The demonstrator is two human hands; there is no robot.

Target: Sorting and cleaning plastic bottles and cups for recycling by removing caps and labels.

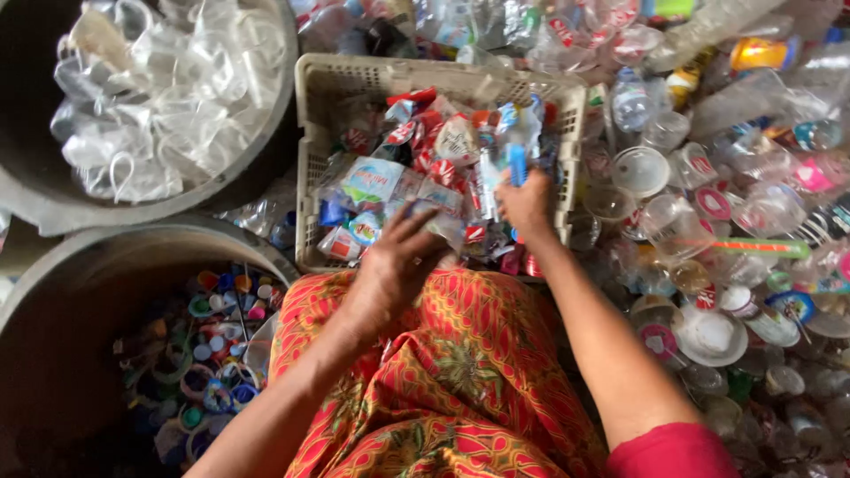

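Plastic cup lids and labels being handled over a beige basket (310, 133).

A blue-handled tool (517, 165) is gripped in the right hand (526, 205), fingers curled shut around it, at the basket's right side. A crumpled clear cup (440, 221) is pinched by the left hand (395, 265) at the near edge. The cup is judged light, thin and easily crushed, so it is best held by its stiffer rim.
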